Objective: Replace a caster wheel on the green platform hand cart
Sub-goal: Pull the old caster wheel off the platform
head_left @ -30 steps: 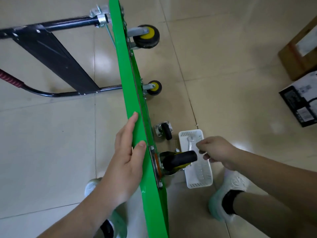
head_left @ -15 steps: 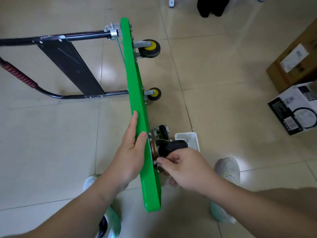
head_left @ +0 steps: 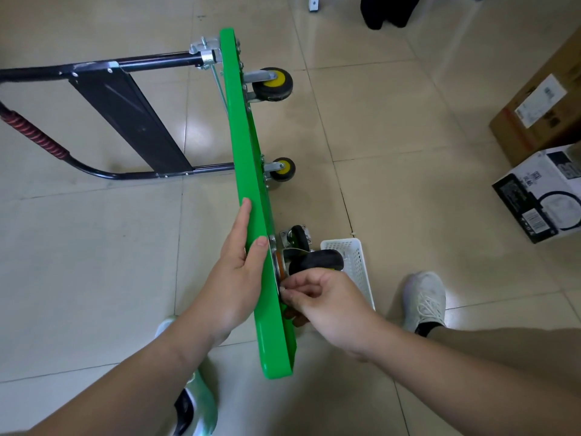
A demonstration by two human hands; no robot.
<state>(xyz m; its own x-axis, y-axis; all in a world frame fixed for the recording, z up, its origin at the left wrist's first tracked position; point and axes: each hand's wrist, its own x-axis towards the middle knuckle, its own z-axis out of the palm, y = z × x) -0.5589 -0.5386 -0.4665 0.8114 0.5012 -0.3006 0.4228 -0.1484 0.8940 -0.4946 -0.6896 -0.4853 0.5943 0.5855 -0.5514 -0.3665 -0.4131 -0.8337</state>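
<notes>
- Beside the cart's near corner, the right hand (head_left: 330,306) is curled, thumb and forefinger pinching at the mounting plate (head_left: 278,264) of the black caster wheel (head_left: 317,261).
- The left hand (head_left: 239,278) grips the green platform (head_left: 245,146), thumb over its edge; the platform stands on its side.
- A loose caster (head_left: 298,239) and a white basket (head_left: 358,265) lie just beyond on the tiles.

1. Your left grip (head_left: 239,278) holds the green platform (head_left: 248,171), which stands on edge, with the thumb over its upper rim.
2. Your right grip (head_left: 327,306) pinches at the mounting plate (head_left: 277,262) of the black caster wheel (head_left: 317,261).
3. A loose caster (head_left: 298,239) and a white basket (head_left: 358,262) lie just beside it on the floor.
</notes>
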